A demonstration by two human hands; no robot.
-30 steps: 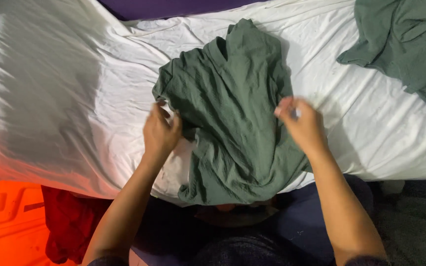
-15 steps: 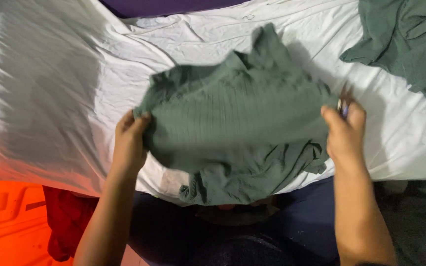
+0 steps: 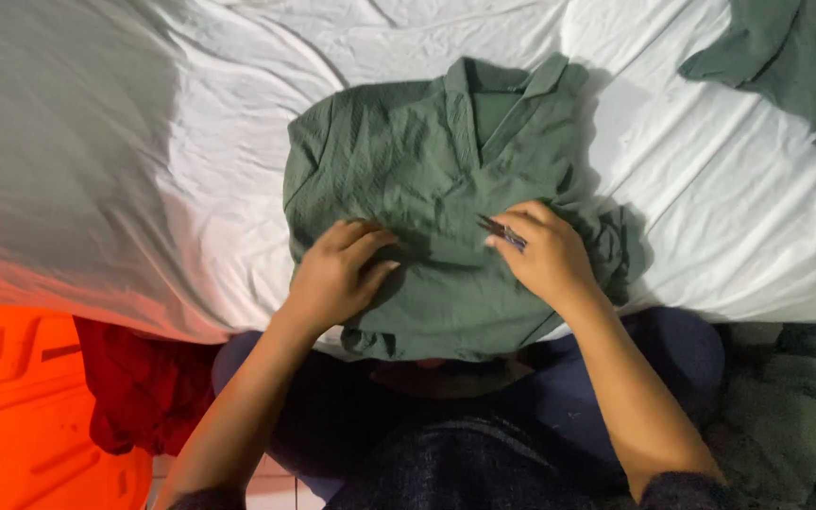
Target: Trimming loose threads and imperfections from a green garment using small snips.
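Two bare hands rest on a crumpled grey-green collared shirt of crinkled cloth (image 3: 436, 189), which lies collar-up on the white creased bed sheet (image 3: 191, 161), its lower hem hanging over the bed's near edge. The left hand (image 3: 337, 274) lies flat, fingers loosely spread on the cloth. The right hand (image 3: 550, 255) presses down beside it, fingers curled; whether it pinches fabric cannot be told. Another green garment (image 3: 795, 66) lies well apart at the upper right.
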